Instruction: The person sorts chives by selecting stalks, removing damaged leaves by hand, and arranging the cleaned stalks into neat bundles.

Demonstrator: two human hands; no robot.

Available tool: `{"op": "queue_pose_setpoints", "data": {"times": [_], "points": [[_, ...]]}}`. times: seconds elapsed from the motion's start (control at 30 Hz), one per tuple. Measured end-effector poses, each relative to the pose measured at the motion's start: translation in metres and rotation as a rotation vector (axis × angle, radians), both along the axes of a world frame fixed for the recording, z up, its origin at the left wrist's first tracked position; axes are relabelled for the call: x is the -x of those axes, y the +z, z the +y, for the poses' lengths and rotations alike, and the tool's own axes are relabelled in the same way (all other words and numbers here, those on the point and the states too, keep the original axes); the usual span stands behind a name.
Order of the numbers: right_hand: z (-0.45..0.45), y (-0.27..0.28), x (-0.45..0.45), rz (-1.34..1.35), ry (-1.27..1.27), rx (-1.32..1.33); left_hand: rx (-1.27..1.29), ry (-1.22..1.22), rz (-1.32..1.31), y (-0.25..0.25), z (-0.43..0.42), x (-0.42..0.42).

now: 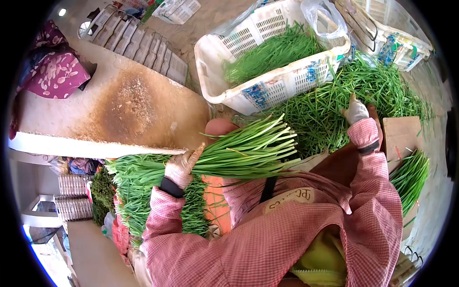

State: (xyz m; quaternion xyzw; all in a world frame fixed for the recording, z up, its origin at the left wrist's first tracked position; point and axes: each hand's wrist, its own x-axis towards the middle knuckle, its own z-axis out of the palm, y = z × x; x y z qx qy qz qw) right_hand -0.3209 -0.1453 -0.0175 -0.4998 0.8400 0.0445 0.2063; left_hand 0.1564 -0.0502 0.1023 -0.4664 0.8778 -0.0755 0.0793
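Observation:
My left hand [180,168], in a thin pale glove, is closed around a thick bunch of garlic chives [246,152]. The pale cut ends of the bunch point right, and its leafy end trails left over more stacked chives [162,205]. My right hand [356,112], also gloved, is over a loose heap of green leaves [311,112] beside my leg. One finger is stretched out there and the thumb stands apart. Some loose blades lie close to its fingertip, and I see nothing clearly gripped.
A white plastic basket [282,91] holding loose greens stands in front. Another white crate [406,50] is at the upper right. A stained board [138,112] reaches across the left, with stacked crates [138,45] behind it. A smaller chive bundle [411,179] lies right.

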Motion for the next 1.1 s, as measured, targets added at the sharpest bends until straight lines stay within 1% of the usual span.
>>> {"op": "queue_pose_setpoints", "data": {"times": [0.07, 0.1, 0.13, 0.17, 0.23, 0.27, 0.3, 0.33, 0.37, 0.4, 0.43, 0.47, 0.5, 0.53, 0.6, 0.63, 0.67, 0.7, 0.73, 0.77, 0.8, 0.87, 0.9, 1.0, 1.03, 1.07, 1.1], "points": [[0.036, 0.014, -0.032, 0.223, 0.233, 0.694, 0.024, -0.037, 0.046, -0.006, -0.006, 0.004], [0.042, 0.022, -0.052, -0.156, 0.327, 0.786, 0.021, -0.043, 0.051, -0.008, -0.009, 0.007], [0.048, 0.031, -0.076, -0.543, 0.406, 0.861, 0.017, -0.052, 0.053, -0.009, -0.01, 0.009], [0.054, 0.035, -0.104, -0.583, 0.503, 0.842, 0.046, -0.095, 0.078, -0.01, -0.013, 0.013], [0.065, 0.041, -0.16, -0.677, 0.695, 0.789, 0.034, -0.085, 0.07, -0.009, -0.015, 0.022], [0.066, 0.038, -0.182, -0.622, 0.747, 0.828, 0.026, -0.064, 0.063, -0.008, -0.014, 0.026], [0.062, 0.031, -0.19, -0.629, 0.786, 0.85, 0.031, -0.061, 0.058, -0.004, -0.013, 0.029], [0.058, 0.028, -0.195, -0.639, 0.828, 0.871, -0.07, 0.061, 0.066, 0.002, -0.009, 0.03], [0.055, 0.033, -0.189, -1.196, 0.596, 0.727, -0.171, 0.186, 0.077, 0.005, -0.006, 0.029], [0.05, 0.04, -0.175, -1.713, 0.314, 0.52, -0.17, 0.197, 0.077, 0.004, -0.003, 0.023], [0.041, 0.049, -0.154, -1.975, 0.104, 0.42, -0.285, 0.226, 0.266, 0.001, 0.001, 0.013], [0.037, 0.058, -0.127, -1.963, -0.138, 0.316, -0.402, 0.249, 0.456, -0.005, 0.004, 0.004], [0.033, 0.055, -0.095, -2.126, -0.17, 0.329, -0.548, 0.338, 0.546, -0.014, 0.006, -0.006], [0.028, 0.042, -0.065, -2.144, -0.217, 0.45, -0.55, 0.333, 0.55, -0.013, 0.007, -0.006], [0.023, 0.026, -0.011, -1.933, -0.391, 0.652, -0.909, 0.5, 0.909, -0.008, 0.01, -0.003], [0.024, 0.016, 0.002, -1.587, -0.462, 0.719, -0.976, 0.587, 0.916, -0.003, 0.012, -0.002], [0.025, 0.009, 0.007, -1.238, -0.518, 0.769, -0.976, 0.581, 0.916, -0.007, 0.014, -0.007], [0.032, 0.001, 0.011, -1.198, -0.425, 0.706, -1.032, 0.584, 0.985, -0.015, 0.016, -0.013], [0.04, 0.007, 0.003, -1.219, -0.344, 0.606, -1.087, 0.587, 1.054, -0.02, 0.017, -0.016], [0.043, -0.003, -0.009, -1.188, -0.21, 0.724, -1.112, 0.484, 1.182, -0.021, 0.018, -0.012], [0.045, -0.012, -0.023, -1.151, -0.079, 0.838, -1.113, 0.482, 1.177, -0.023, 0.02, -0.009], [0.057, 0.024, -0.055, -0.891, 0.094, 0.907, -1.075, 0.641, 1.082, -0.027, 0.024, -0.004], [0.06, 0.042, -0.069, -0.81, 0.171, 0.924, -1.122, 0.674, 1.094, -0.034, 0.026, -0.009], [0.063, 0.068, -0.096, -0.506, 0.376, 0.975, -1.166, 0.602, 1.072, -0.037, 0.03, -0.003], [0.061, 0.071, -0.101, -0.388, 0.461, 1.033, -1.156, 0.563, 0.994, -0.032, 0.031, 0.004], [0.061, 0.077, -0.107, -0.306, 0.552, 1.073, -1.155, 0.56, 0.995, -0.031, 0.031, 0.008], [0.058, 0.084, -0.113, -0.307, 0.624, 1.033, -1.178, 0.553, 0.967, -0.03, 0.032, 0.01]]}}
